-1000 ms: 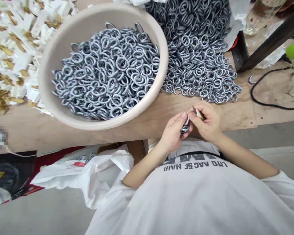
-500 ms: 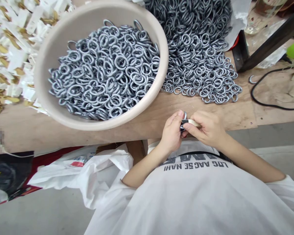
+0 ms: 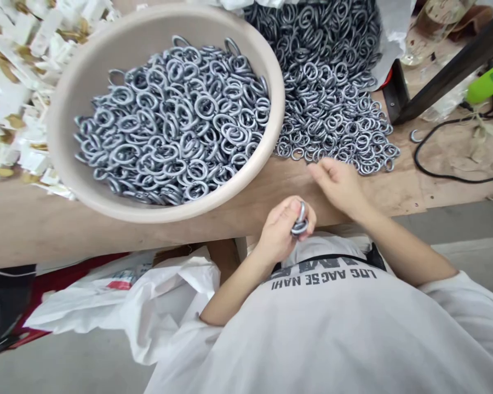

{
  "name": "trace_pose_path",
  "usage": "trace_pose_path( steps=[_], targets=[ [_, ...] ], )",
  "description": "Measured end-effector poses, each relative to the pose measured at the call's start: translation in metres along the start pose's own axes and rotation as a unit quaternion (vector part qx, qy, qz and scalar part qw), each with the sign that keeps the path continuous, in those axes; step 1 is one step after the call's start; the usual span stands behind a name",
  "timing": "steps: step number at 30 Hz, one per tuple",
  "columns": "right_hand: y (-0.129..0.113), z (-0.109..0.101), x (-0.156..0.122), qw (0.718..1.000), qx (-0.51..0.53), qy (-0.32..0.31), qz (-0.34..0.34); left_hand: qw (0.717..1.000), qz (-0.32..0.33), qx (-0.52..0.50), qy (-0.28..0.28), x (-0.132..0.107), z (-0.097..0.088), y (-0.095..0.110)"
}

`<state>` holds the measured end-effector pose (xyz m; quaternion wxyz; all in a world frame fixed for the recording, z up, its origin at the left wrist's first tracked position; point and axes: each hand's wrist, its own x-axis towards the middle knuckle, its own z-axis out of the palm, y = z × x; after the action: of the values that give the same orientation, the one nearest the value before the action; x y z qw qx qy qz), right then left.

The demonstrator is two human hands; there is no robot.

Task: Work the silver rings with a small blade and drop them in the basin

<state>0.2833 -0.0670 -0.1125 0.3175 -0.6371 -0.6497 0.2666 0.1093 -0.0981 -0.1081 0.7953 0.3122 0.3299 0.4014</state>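
My left hand (image 3: 282,227), just off the table's front edge, has its fingers curled around several grey metal rings (image 3: 299,221). Up and to the right, my right hand (image 3: 340,183) is at the near edge of a loose pile of grey rings (image 3: 328,115). Its thumb and fingers are pinched together, and a small dark bit shows at their tips, too small to name. A large beige basin (image 3: 168,214) full of the same kind of grey rings (image 3: 181,126) stands to the left of both hands.
White and golden-brown pieces (image 3: 20,93) are heaped at the far left. A dark metal bar (image 3: 447,68) slants across the right, near a black cable (image 3: 443,172), a lone open ring (image 3: 414,135) and a bright green object (image 3: 488,82). A white bag (image 3: 164,295) hangs below the wooden table (image 3: 156,238).
My hands have come apart. The right one has moved up to the ring pile, and the cream-and-black piece between them no longer shows. The left one keeps its rings, now more exposed.
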Motion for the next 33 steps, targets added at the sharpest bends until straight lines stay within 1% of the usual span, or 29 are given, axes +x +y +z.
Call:
trace_pose_path(
  steps=[1,2,4,6,8,10,12,13,15,16,18,20,22,24,26,29,31,33],
  targets=[
    [0.003,-0.003,0.008,0.998,-0.051,0.02,0.011,1.0,0.008,-0.001,-0.015,-0.003,-0.002,0.003],
    [0.005,-0.006,0.015,0.993,-0.113,0.032,0.016,1.0,0.017,-0.008,-0.011,-0.004,-0.003,0.005],
    [0.006,-0.01,0.026,0.973,-0.228,0.034,0.027,0.999,0.027,-0.024,0.023,-0.004,-0.008,0.008],
    [0.005,-0.011,0.032,0.95,-0.309,0.019,0.039,0.998,0.018,-0.03,0.05,-0.001,-0.014,0.009],
    [0.005,-0.011,0.035,0.939,-0.342,0.007,0.044,0.997,0.003,-0.033,0.064,0.004,-0.018,0.009],
    [0.008,-0.013,0.036,0.941,-0.335,0.012,0.041,0.996,-0.006,-0.04,0.077,0.007,-0.019,0.009],
    [0.015,-0.017,0.036,0.955,-0.295,0.03,0.029,0.994,-0.013,-0.057,0.091,0.011,-0.018,0.009],
    [0.019,-0.019,0.035,0.966,-0.255,0.041,0.019,0.993,-0.021,-0.067,0.096,0.013,-0.016,0.01],
    [0.027,-0.021,0.03,0.99,-0.132,0.054,-0.002,0.99,-0.041,-0.084,0.105,0.018,-0.011,0.01],
    [0.029,-0.021,0.025,0.997,-0.055,0.058,-0.008,0.989,-0.051,-0.085,0.109,0.02,-0.007,0.009],
    [0.029,-0.017,0.012,0.994,0.093,0.055,-0.005,0.99,-0.062,-0.068,0.106,0.025,0.001,0.006],
    [0.023,-0.012,-0.004,0.98,0.194,0.039,0.0,0.993,-0.061,-0.034,0.093,0.029,0.009,0.001],
    [0.014,-0.007,-0.019,0.974,0.228,0.001,-0.015,0.995,-0.053,0.0,0.085,0.031,0.016,-0.006],
    [0.008,-0.005,-0.029,0.975,0.219,-0.009,-0.046,0.995,-0.039,0.024,0.091,0.03,0.02,-0.012],
    [0.005,-0.005,-0.032,0.976,0.208,-0.004,-0.063,0.994,-0.025,0.037,0.095,0.03,0.022,-0.015],
    [0.005,-0.007,-0.03,0.967,0.251,0.005,-0.038,0.995,-0.011,0.047,0.085,0.028,0.021,-0.017],
    [0.006,-0.008,-0.026,0.956,0.291,-0.019,-0.018,0.996,-0.008,0.052,0.077,0.026,0.021,-0.016],
    [0.006,-0.01,-0.023,0.951,0.305,-0.057,-0.007,0.996,-0.018,0.05,0.075,0.025,0.022,-0.014]
  ],
)
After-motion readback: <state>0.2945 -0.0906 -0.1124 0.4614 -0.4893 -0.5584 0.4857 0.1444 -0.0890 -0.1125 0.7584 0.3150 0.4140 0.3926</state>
